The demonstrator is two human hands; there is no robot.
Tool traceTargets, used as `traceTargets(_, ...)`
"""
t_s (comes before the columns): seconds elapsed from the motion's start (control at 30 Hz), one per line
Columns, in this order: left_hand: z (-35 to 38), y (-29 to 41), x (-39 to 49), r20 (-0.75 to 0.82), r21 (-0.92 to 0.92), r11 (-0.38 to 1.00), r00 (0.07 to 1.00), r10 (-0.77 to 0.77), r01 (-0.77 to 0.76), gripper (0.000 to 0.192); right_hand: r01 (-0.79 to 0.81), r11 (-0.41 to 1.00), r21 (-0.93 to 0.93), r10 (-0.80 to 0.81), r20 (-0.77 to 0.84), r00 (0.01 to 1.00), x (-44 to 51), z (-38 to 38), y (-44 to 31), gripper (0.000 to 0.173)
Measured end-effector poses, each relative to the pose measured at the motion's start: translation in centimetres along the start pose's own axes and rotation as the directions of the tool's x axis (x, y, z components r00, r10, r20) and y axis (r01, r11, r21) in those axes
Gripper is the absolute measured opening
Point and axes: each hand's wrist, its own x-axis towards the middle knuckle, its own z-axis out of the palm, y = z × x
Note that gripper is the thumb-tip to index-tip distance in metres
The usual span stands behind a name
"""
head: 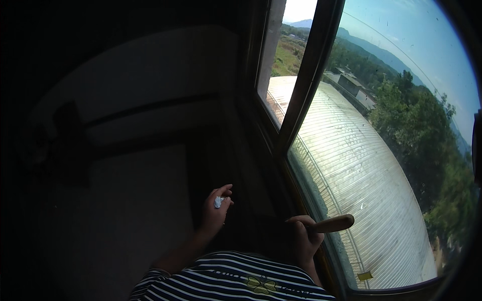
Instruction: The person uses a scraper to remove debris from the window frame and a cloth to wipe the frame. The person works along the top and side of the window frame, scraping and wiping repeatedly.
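In my left hand [217, 210] is a small crumpled white wad [218, 202], perhaps paper or tissue, tucked between thumb and fingers. My right hand [307, 237] grips a tool close to its wooden handle [334, 224], whose rounded end points right across the window glass. The working end of that tool points left and is lost in shadow, so its kind is unclear. Both hands are in front of my striped shirt [233, 269], the right one beside the window frame [303, 205].
A dark window mullion [301, 86] divides the panes. Outside lie a ribbed metal roof [354, 150] and trees [406, 124]. The room at left is very dark, with a pale floor [143, 203] and a dim piece of furniture [69, 128].
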Motion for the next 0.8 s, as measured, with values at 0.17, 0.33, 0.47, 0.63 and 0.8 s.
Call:
traceTargets(0.17,1.4,-2.1,9.7,-0.044,-0.037,0.980,0.980,0.192,-0.193,0.035,0.035,0.992,-0.120,-0.039,-0.033,0.999,2.3,-0.4,1.5,0.010)
traceTargets(0.33,3.1,-2.3,23.8,-0.055,0.019,0.943,0.941,0.333,-0.332,0.040,0.117,0.985,-0.124,-0.134,-0.142,0.981,5.4,1.7,1.9,0.006)
traceTargets(0.47,4.9,-0.4,37.0,-0.119,0.072,0.844,0.836,0.536,-0.531,0.043,0.098,0.972,-0.214,-0.155,-0.266,0.951,9.7,6.1,1.9,0.012)
traceTargets(0.63,6.2,3.2,46.4,-0.143,0.149,0.866,0.856,0.497,-0.478,0.048,0.074,0.959,-0.272,-0.171,-0.352,0.920,14.0,11.0,1.0,0.018)
traceTargets(0.8,8.0,4.8,50.5,-0.105,0.254,0.867,0.879,0.465,-0.429,0.052,0.046,0.971,-0.234,-0.133,-0.373,0.918,17.0,13.7,0.8,0.018)
